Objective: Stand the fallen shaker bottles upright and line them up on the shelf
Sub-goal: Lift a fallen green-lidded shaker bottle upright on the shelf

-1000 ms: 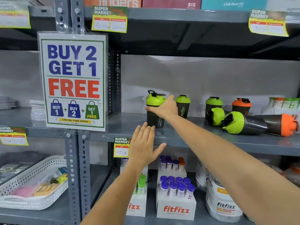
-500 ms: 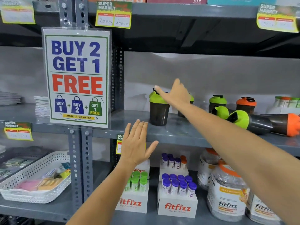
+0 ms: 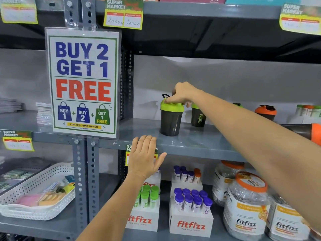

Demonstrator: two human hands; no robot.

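The right hand [image 3: 184,94] pinched its fingertips on the green lid of an upright dark plastic shaker bottle [image 3: 171,120] standing on the grey metal shelf [image 3: 191,145]. The left hand [image 3: 144,159] hovered flat, fingers spread, holding nothing, before the shelf edge. A white perforated basket [image 3: 37,193] below held packets.

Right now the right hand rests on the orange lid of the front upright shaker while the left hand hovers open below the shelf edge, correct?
Not quite. The head view shows the right hand on a green lid, not orange, of the front upright shaker. The left hand does hover open at the shelf edge.
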